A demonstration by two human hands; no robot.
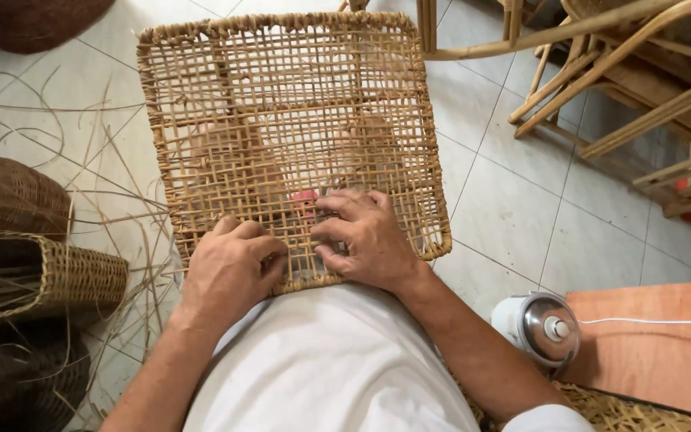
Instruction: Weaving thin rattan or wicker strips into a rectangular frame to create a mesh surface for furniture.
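Observation:
A square open-weave rattan panel [281, 104] rests on my lap, tilted away from me. My left hand [229, 268] lies on its near edge with the fingers curled over the weave. My right hand [365, 236] presses on the panel beside it, fingertips pinching a strand near a small pink object [305, 200] that shows through the mesh. My knees are dimly visible under the lattice. Whether either hand grips a loose strand is hard to tell.
Loose rattan strips [97, 176] lie scattered on the tiled floor at left. Woven baskets [49, 276] stand at the left edge. Rattan chair frames [625, 72] crowd the upper right. A white and metal jar [541, 328] sits by an orange board [657, 352] at lower right.

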